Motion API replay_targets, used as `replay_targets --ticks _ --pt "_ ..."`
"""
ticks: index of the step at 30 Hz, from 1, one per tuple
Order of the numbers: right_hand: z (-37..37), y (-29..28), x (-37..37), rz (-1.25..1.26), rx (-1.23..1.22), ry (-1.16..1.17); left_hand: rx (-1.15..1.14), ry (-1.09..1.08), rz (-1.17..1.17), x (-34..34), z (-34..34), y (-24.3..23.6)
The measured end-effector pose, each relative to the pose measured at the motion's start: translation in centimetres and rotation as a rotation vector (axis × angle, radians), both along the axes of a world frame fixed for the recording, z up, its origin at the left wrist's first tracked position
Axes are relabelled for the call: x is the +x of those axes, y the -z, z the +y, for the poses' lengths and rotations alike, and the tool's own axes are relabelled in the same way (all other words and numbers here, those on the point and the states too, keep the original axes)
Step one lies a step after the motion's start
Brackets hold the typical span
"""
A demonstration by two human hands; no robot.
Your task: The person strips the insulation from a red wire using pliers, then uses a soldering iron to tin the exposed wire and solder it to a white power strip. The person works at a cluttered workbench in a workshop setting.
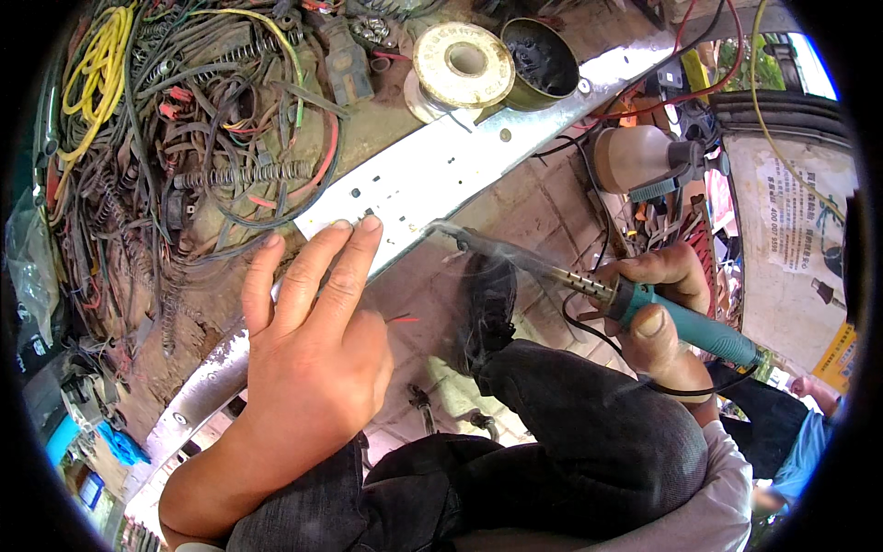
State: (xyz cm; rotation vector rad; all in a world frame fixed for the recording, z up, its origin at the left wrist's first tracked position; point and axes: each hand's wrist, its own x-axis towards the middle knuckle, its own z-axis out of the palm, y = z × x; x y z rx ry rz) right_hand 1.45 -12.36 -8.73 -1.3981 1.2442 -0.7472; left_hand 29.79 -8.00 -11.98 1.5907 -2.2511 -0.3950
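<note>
cluttered with tangled wires (175,138), springs and scrap, the dirty desk (368,138) carries a long white metal strip (441,170) that runs slantwise from lower left to upper right, with paved ground visible below it. the left hand (308,340) lies flat on the strip, fingers (345,267) stretched out straight and close together, pressing down near a row of small holes; it grips nothing. a thin red wire end (403,320) pokes out just beside its knuckles. the right hand (658,308) is closed around the teal handle of a soldering iron (589,290), thumb on top, with the smoking tip (451,230) touching or almost touching the strip close to the left fingertips. its black cord loops under the wrist.

the iron looks light and stiff, best held by the rubbery handle well back from the perforated metal barrel, which is surely hot. the strip seems thin, rigid and smooth, likely to slide unless pinned flat. a solder spool (463,64) and a dark tin can (538,60) stand farther up the strip.
</note>
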Motion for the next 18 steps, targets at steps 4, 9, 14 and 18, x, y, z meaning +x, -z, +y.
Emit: replay_targets --ticks 4,9,14,18 --pt "-0.5 0.0 0.3 0.071 -0.12 -0.112 0.015 0.019 -0.018 -0.1 -0.1 -0.2" --pt "-0.2 1.6 1.9 -0.049 -0.297 -0.017 0.034 0.043 -0.044 0.1 -0.2 -0.3" --pt "-0.5 2.0 1.4 -0.06 -0.293 -0.094 0.032 0.043 -0.05 0.2 0.0 -0.2" --pt "-0.5 1.9 1.7 -0.031 -0.307 -0.093 0.035 0.039 -0.05 0.2 0.0 -0.1"
